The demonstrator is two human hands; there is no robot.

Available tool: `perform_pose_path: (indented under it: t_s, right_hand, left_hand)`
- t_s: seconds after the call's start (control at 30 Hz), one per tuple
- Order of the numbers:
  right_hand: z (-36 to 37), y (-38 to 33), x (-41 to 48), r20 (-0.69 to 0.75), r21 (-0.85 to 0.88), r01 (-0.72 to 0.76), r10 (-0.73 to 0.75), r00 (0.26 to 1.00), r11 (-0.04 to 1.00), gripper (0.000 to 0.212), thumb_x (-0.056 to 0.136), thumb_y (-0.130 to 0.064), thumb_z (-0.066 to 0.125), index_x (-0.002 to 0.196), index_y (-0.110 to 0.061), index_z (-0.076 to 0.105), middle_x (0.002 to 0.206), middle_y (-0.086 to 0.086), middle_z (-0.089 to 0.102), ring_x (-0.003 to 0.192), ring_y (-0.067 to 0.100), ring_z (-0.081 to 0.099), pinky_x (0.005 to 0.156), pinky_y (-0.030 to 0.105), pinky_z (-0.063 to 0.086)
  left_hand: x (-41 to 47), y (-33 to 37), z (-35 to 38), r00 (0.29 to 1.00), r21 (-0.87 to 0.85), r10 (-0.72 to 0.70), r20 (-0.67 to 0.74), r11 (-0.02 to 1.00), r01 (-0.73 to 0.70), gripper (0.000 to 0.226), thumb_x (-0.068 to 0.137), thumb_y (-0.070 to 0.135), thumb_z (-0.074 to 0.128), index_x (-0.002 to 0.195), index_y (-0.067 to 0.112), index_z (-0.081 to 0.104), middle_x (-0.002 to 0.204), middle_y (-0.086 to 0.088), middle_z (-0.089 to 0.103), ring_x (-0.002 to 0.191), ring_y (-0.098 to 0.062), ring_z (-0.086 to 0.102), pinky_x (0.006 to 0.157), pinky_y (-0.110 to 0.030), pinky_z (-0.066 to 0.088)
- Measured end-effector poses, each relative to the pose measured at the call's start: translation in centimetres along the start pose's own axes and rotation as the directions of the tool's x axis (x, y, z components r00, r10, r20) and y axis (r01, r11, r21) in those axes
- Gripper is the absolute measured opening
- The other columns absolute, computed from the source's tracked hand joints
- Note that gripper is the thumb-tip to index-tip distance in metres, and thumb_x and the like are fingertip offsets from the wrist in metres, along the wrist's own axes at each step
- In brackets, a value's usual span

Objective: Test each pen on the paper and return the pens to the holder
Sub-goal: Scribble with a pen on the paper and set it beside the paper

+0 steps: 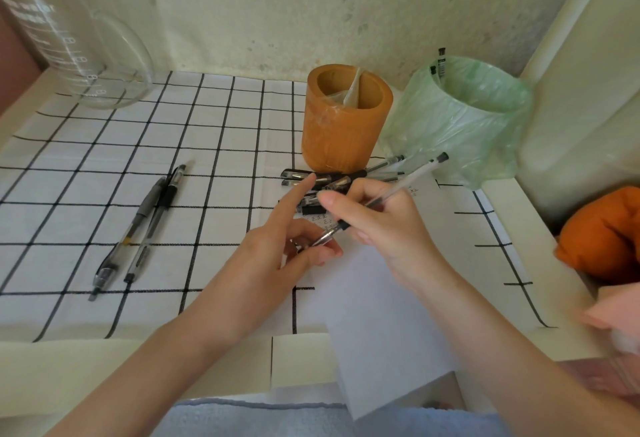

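While right hand (388, 232) grips pen (405, 183) above paper (381, 298), left hand (273, 253) pinches its tip end, forefinger straight. Few marks (319, 219) on paper: testing begun. Pile (325, 182) by holder (346, 131), two pens (135, 225) on cloth (104, 159): judged mostly unreturned.

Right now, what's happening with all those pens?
A person is checking pens. The right hand holds a clear pen over the paper, while the left hand pinches its tip end. A pile of pens lies before the orange holder, and two pens lie apart on the checked cloth. No pens show inside the holder.
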State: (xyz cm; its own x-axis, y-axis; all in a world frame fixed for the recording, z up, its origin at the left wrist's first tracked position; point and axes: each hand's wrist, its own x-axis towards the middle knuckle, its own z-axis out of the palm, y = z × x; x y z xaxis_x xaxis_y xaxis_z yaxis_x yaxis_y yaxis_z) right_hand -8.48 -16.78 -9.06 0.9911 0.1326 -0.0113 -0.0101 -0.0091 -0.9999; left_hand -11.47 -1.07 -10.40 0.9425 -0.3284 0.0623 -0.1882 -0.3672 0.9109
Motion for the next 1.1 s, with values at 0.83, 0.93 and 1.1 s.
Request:
perform_pose_path:
  t_s: [0.83,0.93,1.1]
  right_hand:
    - [-1.1,0.6,-0.1,0.132,0.153,-0.144,0.124,0.983,0.978,0.011,0.07,-0.018,0.071,0.073,-0.009,0.065,0.057,0.005,0.06,0.045,0.008,0.045,0.042,0.016,0.033]
    - [-1.1,0.6,-0.2,0.148,0.153,-0.154,0.132,0.98,0.976,0.012,0.07,-0.018,0.071,0.075,-0.008,0.065,0.057,0.005,0.06,0.045,0.008,0.045,0.043,0.016,0.033]
    - [-0.8,0.3,-0.2,0.133,0.154,-0.145,0.125,0.983,0.977,0.008,0.074,-0.016,0.069,0.074,-0.01,0.064,0.056,0.005,0.059,0.045,0.008,0.044,0.044,0.016,0.034]
  left_hand:
    - [-0.4,0.3,-0.8,0.954,0.241,0.132,-0.27,0.968,-0.066,0.016,0.086,0.009,0.063,0.076,0.022,0.065,0.066,0.025,0.058,0.052,0.0,0.051,0.056,-0.003,0.034]
    - [-0.5,0.3,-0.8,0.952,0.279,0.163,-0.257,0.956,-0.088,0.013,0.086,0.009,0.062,0.076,0.017,0.066,0.069,0.022,0.057,0.053,-0.002,0.05,0.055,-0.005,0.035]
    - [-0.4,0.5,-0.6,0.953,0.265,0.125,-0.275,0.963,-0.05,0.019,0.088,0.012,0.061,0.069,0.017,0.062,0.06,0.026,0.056,0.047,-0.001,0.048,0.048,-0.004,0.032]
